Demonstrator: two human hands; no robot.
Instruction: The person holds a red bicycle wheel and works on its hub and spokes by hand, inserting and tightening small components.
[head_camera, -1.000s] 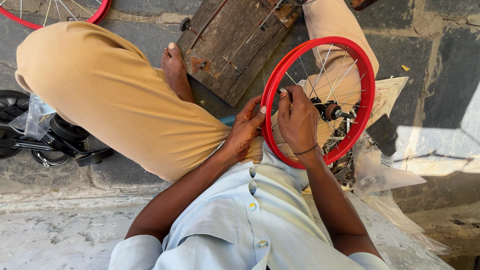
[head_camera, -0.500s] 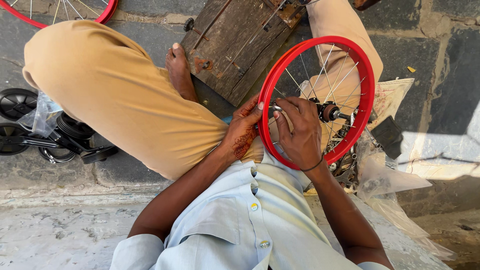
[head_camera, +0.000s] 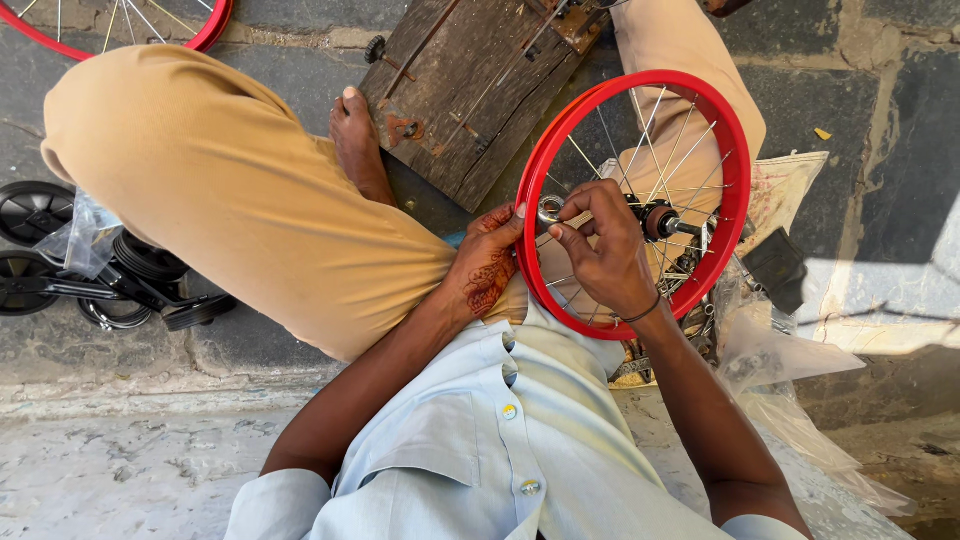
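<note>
A small red bicycle wheel rim (head_camera: 735, 150) with thin metal spokes and a dark hub (head_camera: 658, 220) stands upright on my lap. My left hand (head_camera: 490, 260), with dark patterning on its back, grips the rim's left edge. My right hand (head_camera: 598, 245) reaches inside the rim and pinches a round metal spoke key (head_camera: 551, 209) against a spoke near the rim's left side. My tan-trousered leg (head_camera: 230, 190) is folded to the left, with a bare foot (head_camera: 358, 140) on the stone.
A worn wooden board (head_camera: 470, 85) with metal fittings lies beyond the wheel. Another red rim (head_camera: 205, 30) shows at top left. Small black wheels and a clear plastic bag (head_camera: 85, 240) sit at left. More plastic wrapping (head_camera: 790, 370) lies at right on the stone floor.
The wheel has turned slightly in my hands. My right hand has shifted up and left inside the rim to bring the key onto a spoke. The left hand stays on the rim.
</note>
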